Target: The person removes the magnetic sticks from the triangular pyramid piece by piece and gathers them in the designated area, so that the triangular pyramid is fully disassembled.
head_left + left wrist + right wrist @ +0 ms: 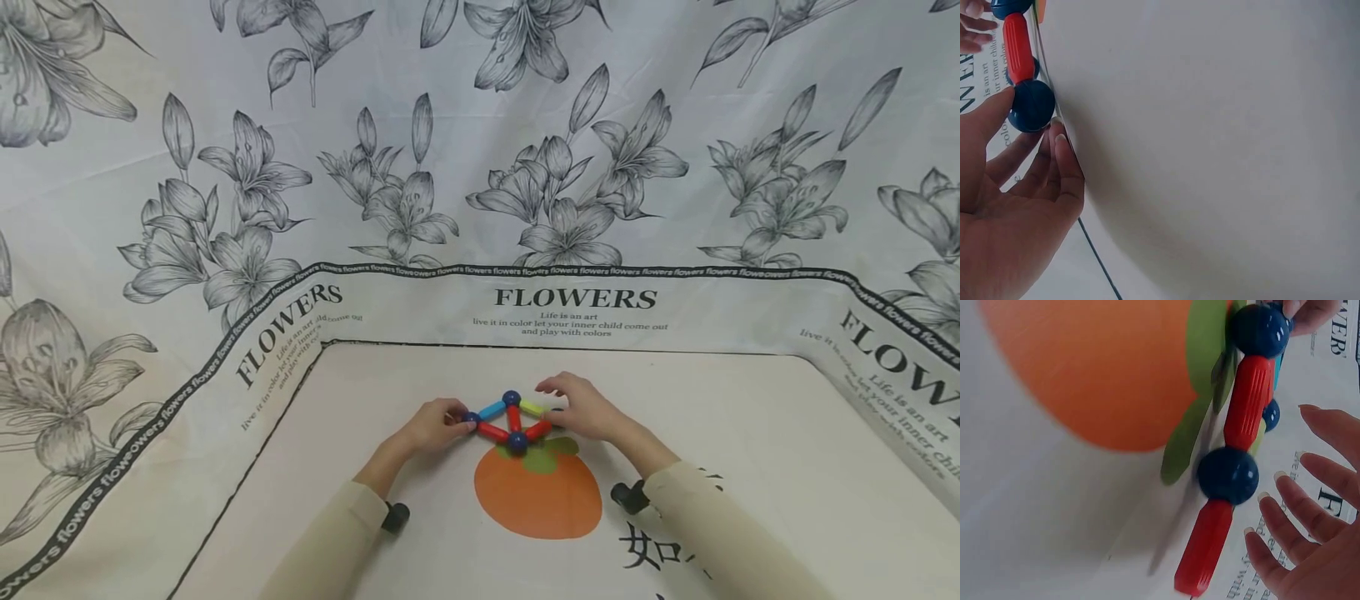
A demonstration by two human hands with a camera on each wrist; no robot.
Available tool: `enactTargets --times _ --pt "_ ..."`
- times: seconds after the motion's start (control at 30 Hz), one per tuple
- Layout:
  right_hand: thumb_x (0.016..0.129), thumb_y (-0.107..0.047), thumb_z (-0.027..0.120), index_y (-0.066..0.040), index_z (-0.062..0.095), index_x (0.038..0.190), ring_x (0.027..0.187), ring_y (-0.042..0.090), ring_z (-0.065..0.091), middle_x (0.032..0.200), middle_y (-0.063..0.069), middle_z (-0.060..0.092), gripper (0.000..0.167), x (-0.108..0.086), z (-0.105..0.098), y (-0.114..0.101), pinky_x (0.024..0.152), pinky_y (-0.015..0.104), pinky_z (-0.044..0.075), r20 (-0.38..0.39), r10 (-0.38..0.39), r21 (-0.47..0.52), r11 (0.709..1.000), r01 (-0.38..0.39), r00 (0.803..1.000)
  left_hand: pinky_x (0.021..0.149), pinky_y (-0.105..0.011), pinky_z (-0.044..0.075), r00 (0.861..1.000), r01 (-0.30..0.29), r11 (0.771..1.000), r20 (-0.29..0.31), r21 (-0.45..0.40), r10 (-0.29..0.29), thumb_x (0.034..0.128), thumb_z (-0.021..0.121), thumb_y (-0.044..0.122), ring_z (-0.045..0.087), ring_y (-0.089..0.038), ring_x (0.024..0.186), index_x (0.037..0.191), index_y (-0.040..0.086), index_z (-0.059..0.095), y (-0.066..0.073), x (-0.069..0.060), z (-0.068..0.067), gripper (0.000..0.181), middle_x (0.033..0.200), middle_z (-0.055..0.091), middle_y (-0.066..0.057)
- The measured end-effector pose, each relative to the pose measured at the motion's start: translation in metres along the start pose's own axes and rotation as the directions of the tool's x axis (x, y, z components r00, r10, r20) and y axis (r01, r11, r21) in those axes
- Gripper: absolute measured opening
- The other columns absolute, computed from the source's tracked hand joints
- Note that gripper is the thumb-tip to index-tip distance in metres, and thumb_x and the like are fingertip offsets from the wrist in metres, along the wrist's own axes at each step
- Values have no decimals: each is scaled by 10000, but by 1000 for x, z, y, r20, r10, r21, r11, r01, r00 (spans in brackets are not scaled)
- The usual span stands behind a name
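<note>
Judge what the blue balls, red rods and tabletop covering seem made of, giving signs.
Blue balls: probably hard plastic or coated metal, glossy, showing bright highlights. Red rods: likely moulded plastic, fairly shiny, with ridged sides. Tabletop covering: smooth, mostly matte, perhaps vinyl or fabric; no weave shows.

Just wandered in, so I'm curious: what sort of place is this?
Perhaps a curtained play corner: flowered cloth behind, a pale surface with an orange fruit print, and a toy of rods and balls.
</note>
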State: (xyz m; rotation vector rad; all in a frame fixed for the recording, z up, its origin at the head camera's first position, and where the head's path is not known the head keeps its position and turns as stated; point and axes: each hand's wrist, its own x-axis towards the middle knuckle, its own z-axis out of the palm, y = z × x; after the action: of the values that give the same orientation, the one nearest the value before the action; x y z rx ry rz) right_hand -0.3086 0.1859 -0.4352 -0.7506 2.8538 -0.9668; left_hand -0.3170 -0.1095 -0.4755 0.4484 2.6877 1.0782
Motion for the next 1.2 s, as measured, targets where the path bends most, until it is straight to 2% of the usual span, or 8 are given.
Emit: enactTargets --times 0.13,0.3,0.53,0.77,0.93,1.2 --pt "915 -139 735 -2 631 1319 1210 385 563 1281 188 605 439 10 10 -9 1020 548 481 22 -5 0 1000 5 1000 928 -397 522 1000 -3 1000 4 1 3 991 693 281 572 -207 1002 1209 64 680 1 0 0 308 1009 628 -27" --pt "922 -141 754 -8 634 1328 1277 367 518 1334 179 577 444 24 22 -19 1103 554 409 56 -24 -5 1000 24 998 934 -401 521 1000 9 1000 15 5 -9 989 695 286 573 -206 1011 1216 63 682 0 1 -1 318 1018 630 -26" --pt "927 -140 753 -22 654 1308 1260 336 512 1323 130 596 411 40 32 -31 1109 522 408 86 -93 -45 994 97 992 952 -418 521 1000 1 1000 21 4 -1 998 683 289 586 -219 1023 1237 55 678 0 1 -3 334 1040 649 -33" --pt "929 -103 750 -22 679 1276 1220 329 532 1271 137 629 363 52 42 -36 1087 502 429 119 -67 -44 996 73 991 945 -418 525 1000 -19 1000 19 8 19 998 682 294 592 -217 1006 1233 44 678 -1 2 -2 343 1035 655 -35" --pt "912 -82 762 -40 724 1203 1151 302 559 1188 92 674 297 59 47 -35 1055 471 456 120 -35 -46 998 41 992 941 -416 525 1000 -15 1000 19 10 15 999 681 294 587 -217 1008 1243 39 673 0 1 -3 353 1044 653 -35" --pt "906 -133 783 -103 771 1116 1061 243 572 1105 29 695 213 67 55 -34 1023 461 468 135 44 -123 992 -27 990 927 -410 521 1000 -9 1000 28 2 9 1006 669 279 579 -219 995 1259 36 678 4 -1 -4 350 1007 644 -33"
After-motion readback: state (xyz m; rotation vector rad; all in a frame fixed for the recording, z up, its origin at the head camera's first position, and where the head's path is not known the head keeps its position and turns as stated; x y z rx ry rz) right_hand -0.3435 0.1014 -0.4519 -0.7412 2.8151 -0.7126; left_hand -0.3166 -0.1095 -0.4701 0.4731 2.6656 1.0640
